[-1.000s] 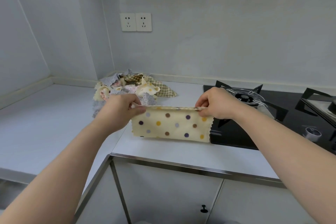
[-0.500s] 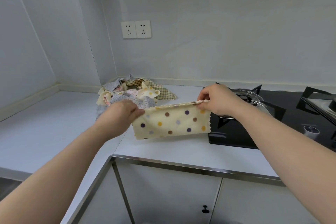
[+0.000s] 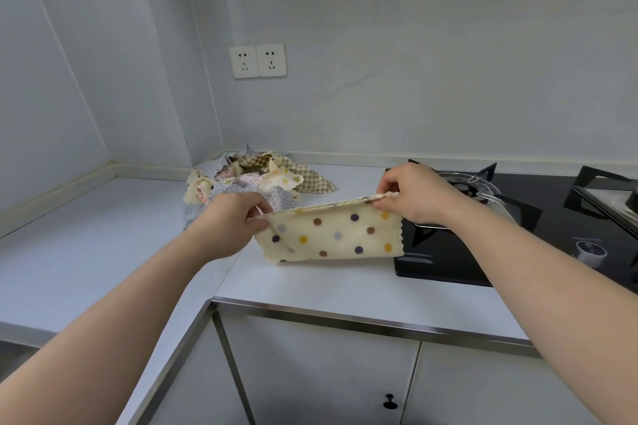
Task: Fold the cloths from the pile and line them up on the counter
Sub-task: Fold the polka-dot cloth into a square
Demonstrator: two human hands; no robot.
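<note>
The cream cloth (image 3: 336,236) with purple, brown, yellow and grey dots hangs doubled over between 2 hands above the white counter (image 3: 310,286); its upper edge runs tilted, higher at the right; its zigzag lower edge sits close to the counter surface, though I cannot tell whether it touches. The left hand (image 3: 234,214) pinches the upper left corner between thumb and curled fingers; the right hand (image 3: 411,197) pinches the upper right corner the same way, above the near left corner of the black gas hob (image 3: 448,262). Behind the left hand, in the corner of the counter, lies the pile (image 3: 255,176) of unfolded cloths: grey speckled, checked, pink and cream dotted pieces, tangled together. 2 wall sockets (image 3: 258,60) sit above the pile; a black knob (image 3: 389,401) marks the cabinet door below.
</note>
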